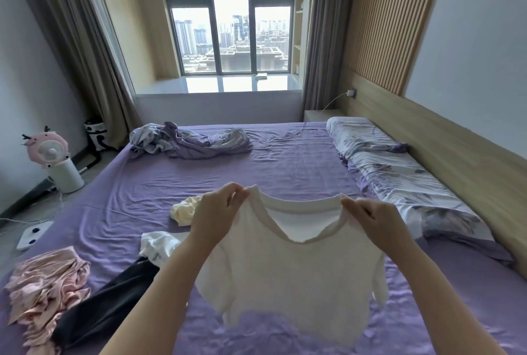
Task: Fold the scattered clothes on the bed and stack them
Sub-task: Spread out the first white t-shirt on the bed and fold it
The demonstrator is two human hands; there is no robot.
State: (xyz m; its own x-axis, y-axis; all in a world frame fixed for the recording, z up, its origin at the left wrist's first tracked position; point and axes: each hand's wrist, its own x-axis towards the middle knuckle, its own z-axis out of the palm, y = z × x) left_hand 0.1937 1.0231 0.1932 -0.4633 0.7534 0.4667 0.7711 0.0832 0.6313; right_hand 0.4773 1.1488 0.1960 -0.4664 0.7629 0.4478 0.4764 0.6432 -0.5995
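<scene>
I see everything from one wide-angle camera on my head, looking forward and down across the bed [285, 160] toward the window [231, 21] beyond its far edge. My hands sit close below the lens; no second view overlaps.

Place: you stand in a home bedroom.
Bed [285, 160]: purple sheet, floral pillow [399, 172] against a wooden headboard [445, 141].
Window [231, 26]: curtained, overlooking high-rise blocks.
Floor: pink fan [50, 152] beside the bed.
</scene>
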